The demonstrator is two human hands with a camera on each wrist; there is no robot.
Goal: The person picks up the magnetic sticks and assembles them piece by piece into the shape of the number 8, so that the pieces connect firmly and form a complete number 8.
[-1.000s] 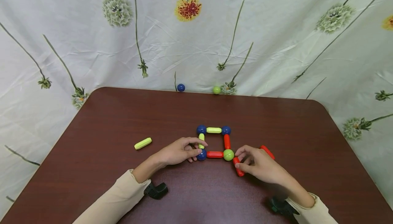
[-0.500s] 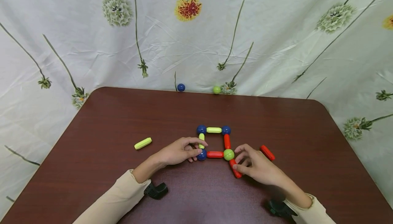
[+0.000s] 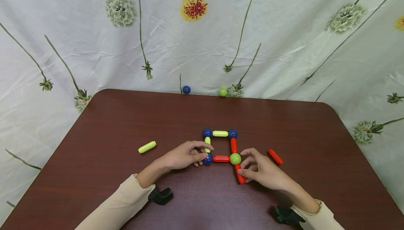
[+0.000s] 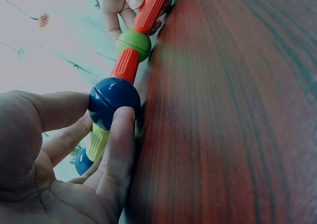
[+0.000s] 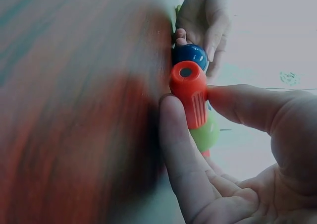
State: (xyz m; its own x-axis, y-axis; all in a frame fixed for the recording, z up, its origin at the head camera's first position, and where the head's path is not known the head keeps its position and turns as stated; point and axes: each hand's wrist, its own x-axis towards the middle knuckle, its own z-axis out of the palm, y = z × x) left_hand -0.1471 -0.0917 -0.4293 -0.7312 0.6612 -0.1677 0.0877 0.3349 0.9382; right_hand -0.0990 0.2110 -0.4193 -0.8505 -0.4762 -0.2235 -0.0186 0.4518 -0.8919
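Note:
Several balls and magnetic rods form a square on the table. My left hand [image 3: 183, 156] pinches its near-left blue ball [image 4: 113, 102] between thumb and fingers. In the head view, those fingers partly cover the yellow-green rod [image 3: 207, 144] behind that ball. A red rod [image 3: 221, 159] joins the blue ball to the green ball [image 3: 235, 158] at the near-right corner. My right hand [image 3: 266, 171] pinches another red rod [image 5: 192, 97] between thumb and finger. That rod's far end touches the green ball, and the rod slants outward from the square toward the table's near side.
A loose red rod [image 3: 275, 156] lies beyond my right hand. One yellow-green rod [image 3: 147, 147] lies on the left of the brown table [image 3: 126, 114]. A blue ball [image 3: 186, 89] and a green ball [image 3: 223, 92] sit at the far edge, before a flowered cloth [image 3: 277, 30].
The red rod in my right hand has moved left, met the green ball and swung its near end left. My right hand shifted slightly left; my left hand has stayed put.

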